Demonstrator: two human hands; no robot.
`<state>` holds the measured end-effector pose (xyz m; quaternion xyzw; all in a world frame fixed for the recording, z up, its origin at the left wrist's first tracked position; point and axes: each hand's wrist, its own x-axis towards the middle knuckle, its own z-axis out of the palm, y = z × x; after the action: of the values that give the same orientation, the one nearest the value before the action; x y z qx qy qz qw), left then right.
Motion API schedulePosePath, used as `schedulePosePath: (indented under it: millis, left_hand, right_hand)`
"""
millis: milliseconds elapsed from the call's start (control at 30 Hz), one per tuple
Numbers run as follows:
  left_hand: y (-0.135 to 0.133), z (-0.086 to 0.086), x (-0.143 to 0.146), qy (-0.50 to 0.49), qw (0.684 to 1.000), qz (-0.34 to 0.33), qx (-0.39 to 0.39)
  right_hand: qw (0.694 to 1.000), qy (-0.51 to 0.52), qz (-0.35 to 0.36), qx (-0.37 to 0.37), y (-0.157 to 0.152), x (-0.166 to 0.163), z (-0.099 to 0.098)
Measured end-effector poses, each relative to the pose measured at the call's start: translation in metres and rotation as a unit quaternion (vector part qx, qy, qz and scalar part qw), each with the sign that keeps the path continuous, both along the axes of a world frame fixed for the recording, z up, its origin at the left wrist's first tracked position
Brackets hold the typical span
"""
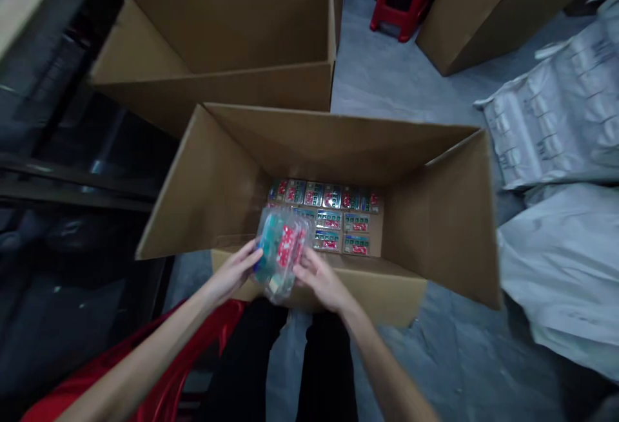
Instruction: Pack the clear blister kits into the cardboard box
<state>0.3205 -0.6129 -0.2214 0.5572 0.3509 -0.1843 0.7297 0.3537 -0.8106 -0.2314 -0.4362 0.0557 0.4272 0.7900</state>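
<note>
Two bare hands hold one small pack (282,251) between them. The pack is wrapped in clear plastic. Inside it are green and red things, but they are too blurry to name.

The left hand (235,272) is on the left side of the pack. Its fingers are partly bent, and the fingertips press on the plastic. The right hand (320,278) is on the right side. Its fingers curl around the pack's edge, and the thumb sits near the bottom. Both hands grip the same pack, so neither one is wide open or fully closed.

The pack is up in the air, just over the near wall of a big open cardboard box (435,216). The box sits on a grey floor (377,74), and its flaps stand up and out on all sides.

Down on the box bottom lie more small packs (333,216) with red and green labels. They are set in rows against the far wall, and they fill the middle and right part of the bottom. The left part of the bottom is hidden behind the held pack.

Behind this box stands a second open cardboard box (217,42). Near the far edge of the floor is a red plastic stool (401,3). On the right side lie white plastic bags (556,151).
</note>
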Motion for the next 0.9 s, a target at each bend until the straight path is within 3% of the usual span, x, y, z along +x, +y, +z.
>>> schedulePosePath:
  millis: [100,200,267,367,467,633,767,900]
  left_hand:
    - [0.006,0.081,-0.007,0.037,0.999,-0.01,0.013]
    - [0.006,0.155,-0.01,0.041,0.998,-0.012,0.036]
    - [0.002,0.192,-0.016,0.017,0.998,0.004,0.058]
    - [-0.004,0.232,-0.031,-0.029,0.994,0.045,0.1]
    - [0.001,0.256,-0.043,-0.053,0.99,0.098,0.088]
    - [0.034,0.279,-0.057,-0.103,0.964,0.243,-0.041]
    - [0.065,0.283,-0.059,-0.142,0.933,0.29,-0.159]
    - [0.115,0.275,-0.033,-0.143,0.922,0.32,-0.165]
  right_hand:
    - [0.997,0.045,-0.064,0.026,0.017,-0.023,0.078]
    - [0.987,0.055,-0.152,-0.013,0.035,-0.03,0.151]
    - [0.984,0.058,-0.157,-0.067,0.043,-0.032,0.188]
    - [0.987,0.051,-0.12,-0.096,0.048,-0.032,0.225]
    - [0.99,0.053,-0.101,-0.079,0.057,-0.027,0.248]
    - [0.993,0.046,-0.086,-0.065,0.097,-0.005,0.273]
    - [0.995,-0.005,-0.077,-0.069,0.146,0.01,0.287]
    - [0.99,-0.05,-0.085,-0.102,0.208,0.023,0.288]
